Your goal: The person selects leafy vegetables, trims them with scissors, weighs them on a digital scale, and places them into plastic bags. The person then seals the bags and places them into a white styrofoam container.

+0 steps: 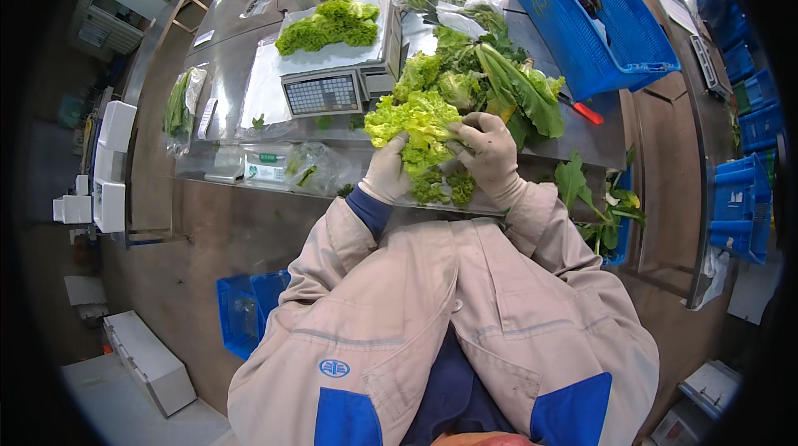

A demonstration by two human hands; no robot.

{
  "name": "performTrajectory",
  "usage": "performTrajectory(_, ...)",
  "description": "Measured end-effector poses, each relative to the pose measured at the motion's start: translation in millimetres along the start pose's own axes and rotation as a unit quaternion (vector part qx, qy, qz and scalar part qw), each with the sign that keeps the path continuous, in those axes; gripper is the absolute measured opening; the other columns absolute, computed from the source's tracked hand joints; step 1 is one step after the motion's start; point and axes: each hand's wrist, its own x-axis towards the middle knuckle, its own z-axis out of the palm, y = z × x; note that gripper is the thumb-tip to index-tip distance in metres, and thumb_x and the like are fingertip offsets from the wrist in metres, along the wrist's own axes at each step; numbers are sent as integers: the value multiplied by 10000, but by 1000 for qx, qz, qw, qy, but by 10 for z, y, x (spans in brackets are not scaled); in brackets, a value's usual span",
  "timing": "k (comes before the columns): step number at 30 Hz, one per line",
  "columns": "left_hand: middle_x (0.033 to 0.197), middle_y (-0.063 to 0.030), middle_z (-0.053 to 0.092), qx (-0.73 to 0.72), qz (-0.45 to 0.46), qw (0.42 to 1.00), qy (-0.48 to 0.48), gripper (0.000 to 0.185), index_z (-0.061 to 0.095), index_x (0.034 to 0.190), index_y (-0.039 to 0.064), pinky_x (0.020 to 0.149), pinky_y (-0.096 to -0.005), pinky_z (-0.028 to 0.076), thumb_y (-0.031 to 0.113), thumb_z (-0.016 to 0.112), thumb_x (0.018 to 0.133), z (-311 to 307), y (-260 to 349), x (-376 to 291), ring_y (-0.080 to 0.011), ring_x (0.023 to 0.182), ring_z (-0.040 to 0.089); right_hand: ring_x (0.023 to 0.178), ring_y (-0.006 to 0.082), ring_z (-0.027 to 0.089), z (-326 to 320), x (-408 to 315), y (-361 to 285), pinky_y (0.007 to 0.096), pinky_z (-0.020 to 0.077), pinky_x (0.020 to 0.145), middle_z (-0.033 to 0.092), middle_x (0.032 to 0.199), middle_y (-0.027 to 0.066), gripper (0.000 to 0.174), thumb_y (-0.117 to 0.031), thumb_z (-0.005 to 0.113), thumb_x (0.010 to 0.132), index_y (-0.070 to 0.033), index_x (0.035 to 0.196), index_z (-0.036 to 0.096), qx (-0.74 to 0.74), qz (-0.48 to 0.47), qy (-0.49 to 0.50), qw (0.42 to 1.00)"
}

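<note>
A head of curly green lettuce (414, 128) is held between my two gloved hands above the table's near edge. My left hand (388, 170) grips it from the lower left, with the thumb on the leaves. At its right side, the fingers of my right hand (487, 156) pinch the leaves near the base. Loose lettuce leaves (430, 189) lie just below, between my hands. Beyond them is a heap of leafy greens (464, 81), with a long-leaved stalk on top. More curly lettuce (330, 27) rests on the pan of an electronic scale (321, 95).
A red-handled knife (587, 113) lies right of the heap. Behind it stands a blue plastic crate (592, 28). Plastic bags (318, 165) line the near edge on the left, and bagged greens (185, 100) lie farther left. A blue bin (240, 315) stands on the floor.
</note>
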Motion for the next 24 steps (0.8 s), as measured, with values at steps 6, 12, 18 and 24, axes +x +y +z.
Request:
performTrajectory(6, 1447, -93, 606, 527, 180, 830, 29, 409, 466, 1511, 11, 1095, -348, 509, 117, 500, 1118, 766, 334, -120, -218, 1313, 594, 916, 306, 684, -232, -107, 475, 383, 575, 782, 683, 967, 78, 235, -68, 796, 766, -90, 996, 753, 35, 45, -20, 998)
performTrajectory(12, 1427, -127, 620, 296, 140, 936, 127, 428, 507, 1479, -6, 1110, -364, 493, 114, 561, 1071, 990, 52, 65, -269, 1302, 606, 1026, 216, 692, -259, -279, 838, 341, 550, 895, 738, 1122, 94, 325, -31, 747, 911, -34, 1231, 687, 341, 266, 40, 901)
performTrajectory(18, 1359, -209, 661, 436, 213, 862, 149, 492, 581, 1412, -45, 1112, -402, 481, 140, 695, 971, 1137, -72, 149, -355, 1263, 637, 902, 156, 655, -126, -522, 1174, 310, 535, 841, 716, 1011, 49, 155, -133, 643, 1043, -12, 1126, 693, 530, 405, 88, 740)
performTrajectory(24, 1450, -175, 611, 231, 137, 961, 72, 468, 539, 1467, -51, 1137, -388, 449, 123, 620, 1040, 1486, 31, 257, -310, 1303, 612, 1232, 273, 578, -275, -416, 1129, 486, 456, 1112, 592, 1333, 122, 282, -198, 420, 1116, -32, 1321, 520, 758, 439, 113, 469)
